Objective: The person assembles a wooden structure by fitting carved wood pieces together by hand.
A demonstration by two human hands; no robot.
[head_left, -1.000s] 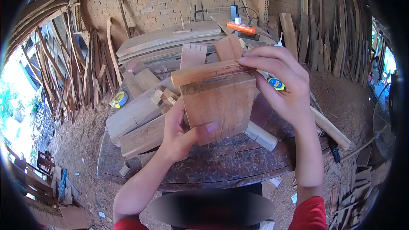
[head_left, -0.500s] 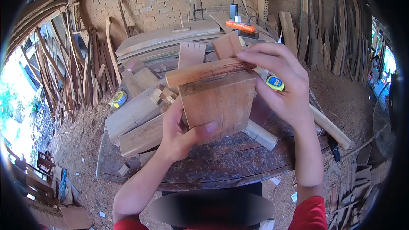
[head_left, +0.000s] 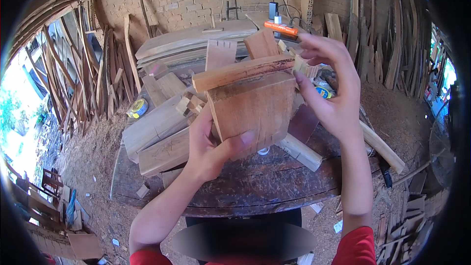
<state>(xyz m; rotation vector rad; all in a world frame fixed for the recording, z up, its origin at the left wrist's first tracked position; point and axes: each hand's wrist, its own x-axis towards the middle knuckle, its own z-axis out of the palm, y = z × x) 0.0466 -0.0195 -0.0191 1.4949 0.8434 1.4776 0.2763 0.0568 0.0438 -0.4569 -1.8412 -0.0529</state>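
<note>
My left hand [head_left: 208, 151] grips a flat wooden board [head_left: 252, 108] from its left side, thumb across the lower part of the near face. Along the board's top edge lies a narrow wooden strip [head_left: 240, 73] with dark staining toward its right end; its left end juts past the board. My right hand [head_left: 338, 93] is open beside the strip's right end, thumb and fingers spread apart. Behind the thumb, a yellow and blue tape measure [head_left: 323, 92] is partly hidden. A small notched wood piece [head_left: 190, 104] is just left of the board.
The dark worn table [head_left: 245, 191] carries several cut planks [head_left: 164, 152] at left and a wooden piece [head_left: 301, 152] at right. Another tape measure [head_left: 138, 108] sits at the left edge. At the back are stacked boards [head_left: 196, 41] and an orange power strip [head_left: 280, 28].
My right hand's fingers have come off the strip's right end and spread apart, moving slightly up and right. The board stays in my left hand with the strip on top.
</note>
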